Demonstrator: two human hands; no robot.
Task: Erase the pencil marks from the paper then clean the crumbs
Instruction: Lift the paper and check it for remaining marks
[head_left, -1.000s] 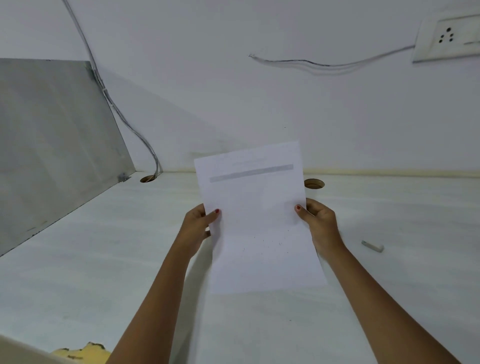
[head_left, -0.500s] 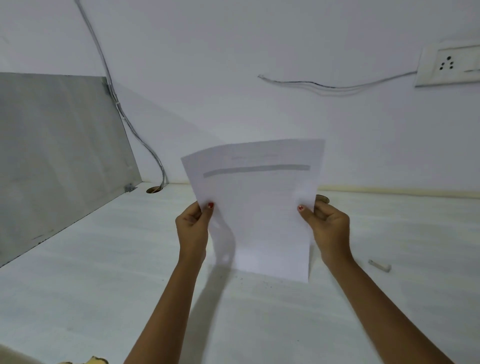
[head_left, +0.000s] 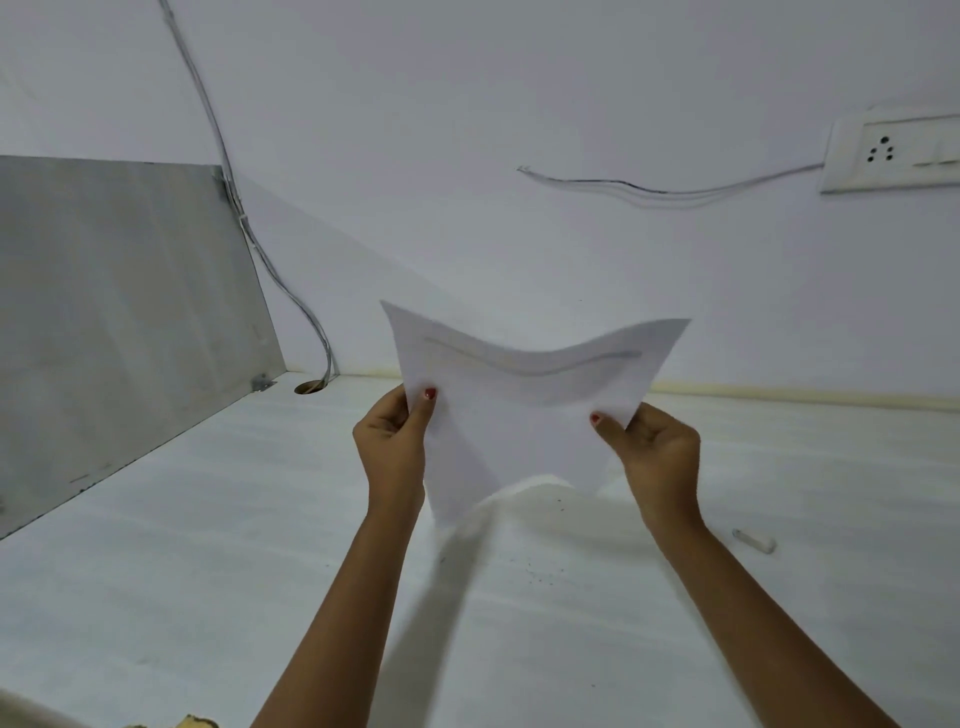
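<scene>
A white sheet of paper (head_left: 519, 415) with a grey bar near its top hangs in the air above the white desk (head_left: 208, 571), bowed into a trough in the middle. My left hand (head_left: 397, 441) pinches its left edge and my right hand (head_left: 654, 447) pinches its right edge, thumbs on the front. Dark eraser crumbs (head_left: 543, 571) lie scattered on the desk below the sheet. A small white eraser (head_left: 753, 540) lies on the desk to the right of my right forearm.
A grey partition panel (head_left: 114, 322) stands along the desk's left side. A cable (head_left: 280, 280) runs down the wall into a desk hole (head_left: 310, 387). A wall socket (head_left: 888, 153) sits at the upper right.
The paper has been lifted higher off the desk and its sides drawn inward, so it now sags in the middle. Crumbs now show on the desk beneath it.
</scene>
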